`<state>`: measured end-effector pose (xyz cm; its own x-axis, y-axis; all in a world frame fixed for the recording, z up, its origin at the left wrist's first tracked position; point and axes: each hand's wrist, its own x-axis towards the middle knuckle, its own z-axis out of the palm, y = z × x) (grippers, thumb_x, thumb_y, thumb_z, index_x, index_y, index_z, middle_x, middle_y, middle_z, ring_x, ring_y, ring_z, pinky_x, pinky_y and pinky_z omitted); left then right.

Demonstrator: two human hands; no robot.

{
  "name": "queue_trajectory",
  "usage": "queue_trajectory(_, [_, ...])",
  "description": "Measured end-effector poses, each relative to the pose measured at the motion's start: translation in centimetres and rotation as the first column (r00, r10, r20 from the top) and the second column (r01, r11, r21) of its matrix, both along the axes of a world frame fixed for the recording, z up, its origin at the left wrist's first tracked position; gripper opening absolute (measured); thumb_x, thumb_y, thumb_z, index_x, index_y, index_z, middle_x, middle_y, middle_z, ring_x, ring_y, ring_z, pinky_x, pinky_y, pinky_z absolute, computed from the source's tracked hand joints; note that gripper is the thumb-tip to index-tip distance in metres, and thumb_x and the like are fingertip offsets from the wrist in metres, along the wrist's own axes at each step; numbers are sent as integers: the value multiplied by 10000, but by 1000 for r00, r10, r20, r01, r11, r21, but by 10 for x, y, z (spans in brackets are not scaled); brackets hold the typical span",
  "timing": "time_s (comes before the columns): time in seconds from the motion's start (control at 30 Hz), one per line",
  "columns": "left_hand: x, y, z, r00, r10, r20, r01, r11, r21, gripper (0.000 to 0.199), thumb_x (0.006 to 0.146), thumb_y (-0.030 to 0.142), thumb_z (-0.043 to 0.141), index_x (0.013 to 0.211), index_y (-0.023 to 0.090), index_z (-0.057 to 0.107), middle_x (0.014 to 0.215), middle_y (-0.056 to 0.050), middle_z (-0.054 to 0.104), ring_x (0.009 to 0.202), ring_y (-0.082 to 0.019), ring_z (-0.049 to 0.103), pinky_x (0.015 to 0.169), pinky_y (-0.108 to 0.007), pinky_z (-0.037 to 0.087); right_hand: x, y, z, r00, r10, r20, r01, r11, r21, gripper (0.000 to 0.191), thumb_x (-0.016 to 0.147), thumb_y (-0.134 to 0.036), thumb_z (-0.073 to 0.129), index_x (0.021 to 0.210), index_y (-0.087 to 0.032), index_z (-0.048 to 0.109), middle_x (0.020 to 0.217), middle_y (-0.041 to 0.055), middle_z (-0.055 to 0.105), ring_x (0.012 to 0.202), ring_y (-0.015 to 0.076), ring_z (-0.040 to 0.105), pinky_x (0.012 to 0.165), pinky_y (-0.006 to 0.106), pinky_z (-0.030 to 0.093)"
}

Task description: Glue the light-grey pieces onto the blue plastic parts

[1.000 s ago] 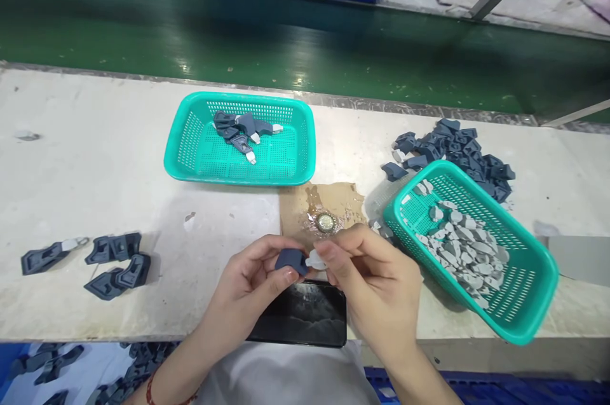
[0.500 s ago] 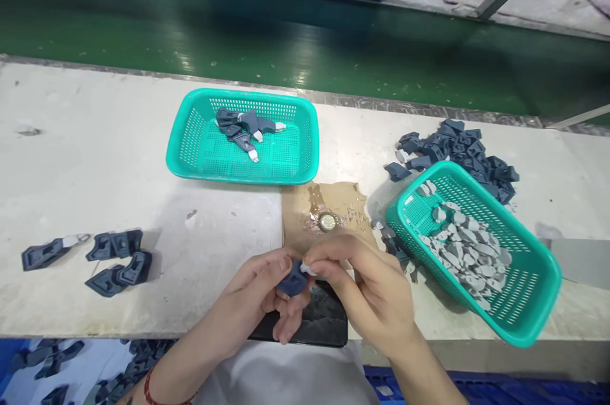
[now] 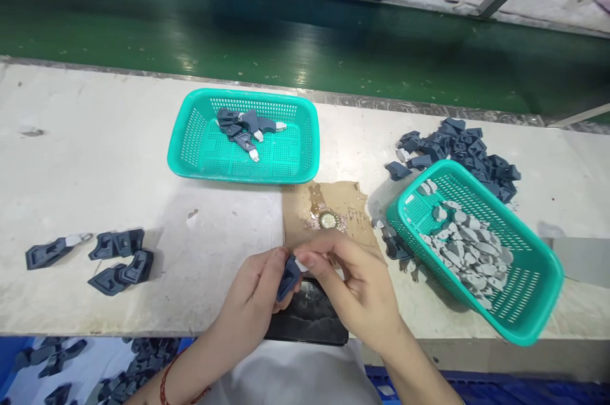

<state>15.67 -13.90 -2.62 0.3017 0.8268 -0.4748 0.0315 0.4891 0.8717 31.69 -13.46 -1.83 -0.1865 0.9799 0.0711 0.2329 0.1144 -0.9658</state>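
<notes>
My left hand (image 3: 260,287) is closed on a dark blue-grey plastic part (image 3: 288,278), thumb on top and fingers curled beneath. At that part's right end, my right hand (image 3: 355,284) pinches a small light grey plastic piece (image 3: 301,265) between thumb and forefinger. The two pieces meet there; whether they are joined is hidden by the fingers. Below both hands lies a black phone-like slab (image 3: 314,316) at the table edge. Just beyond them is a brown cardboard sheet (image 3: 298,214) with a round gold-coloured object (image 3: 328,220) on it.
A green basket (image 3: 243,173) holds several dark parts with light tips. Another green basket (image 3: 538,290), at right, contains many light grey pieces. Beside it are piled dark parts (image 3: 462,144). More dark parts (image 3: 121,265) lie at left. A green strip (image 3: 267,36) runs behind the table.
My left hand has turned the dark part more upright and its fingers have curled under. My right hand has shifted slightly left, pressing the light grey piece closer against the dark part.
</notes>
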Motion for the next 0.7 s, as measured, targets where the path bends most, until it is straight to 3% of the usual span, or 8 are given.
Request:
queue_trajectory(0.17, [-3, 8, 3, 995, -79, -57, 80, 997, 17, 515, 1005, 494, 431, 579, 208, 469, 489, 50, 344, 479, -119, 313, 500, -283, 246, -1, -1, 1, 998, 10, -61, -21, 982, -187, 200, 995, -302, 595, 824, -206, 635, 721, -3, 669, 634, 139, 635, 577, 247, 478])
queue_trajectory(0.3, [-11, 12, 7, 971, -165, 172, 179, 982, -68, 525, 964, 628, 494, 704, 175, 553, 570, 66, 325, 508, -95, 228, 482, -265, 174, 3, -2, -1, 993, -22, -115, 1, 983, -184, 198, 1007, -344, 587, 864, -221, 645, 719, -11, 666, 618, 140, 630, 557, 245, 473])
queue_trajectory(0.37, [-16, 14, 8, 923, -222, 313, 267, 958, -108, 442, 942, 597, 579, 834, 169, 590, 624, 71, 337, 526, -83, 213, 480, -246, 165, 7, 1, -1, 999, 10, -51, -16, 994, -104, 170, 1020, -334, 569, 918, -225, 650, 752, -7, 673, 636, 141, 630, 557, 245, 470])
queue_trajectory(0.43, [-20, 15, 8, 882, -255, 395, 343, 924, -168, 379, 937, 537, 631, 865, 168, 586, 615, 80, 331, 511, -70, 206, 466, -235, 149, 10, 5, 0, 993, 66, 100, -74, 994, 82, 192, 1043, -304, 511, 925, -218, 635, 788, 12, 680, 677, 151, 621, 598, 263, 477])
queue_trajectory(0.53, [-24, 18, 5, 866, -255, 429, 378, 896, -231, 419, 929, 541, 635, 774, 160, 557, 564, 85, 317, 471, -55, 214, 438, -234, 109, 12, 10, -1, 955, 103, 277, -193, 927, 322, 321, 1079, -279, 374, 833, -214, 570, 740, 28, 643, 663, 167, 570, 628, 300, 471])
queue_trajectory(0.6, [-23, 19, 2, 864, -250, 438, 387, 885, -259, 437, 905, 553, 656, 753, 154, 560, 554, 80, 330, 450, -47, 229, 421, -229, 97, 10, 9, -5, 952, 129, 278, -224, 912, 344, 371, 1092, -286, 314, 785, -230, 515, 684, 14, 595, 615, 167, 527, 603, 304, 453])
queue_trajectory(0.7, [-20, 20, 1, 844, -234, 482, 416, 854, -313, 429, 863, 543, 696, 735, 155, 565, 533, 80, 342, 414, -39, 212, 389, -222, 78, 8, 6, -9, 963, 165, 211, -222, 932, 285, 383, 1098, -306, 293, 757, -247, 459, 648, -8, 535, 572, 163, 489, 578, 302, 423])
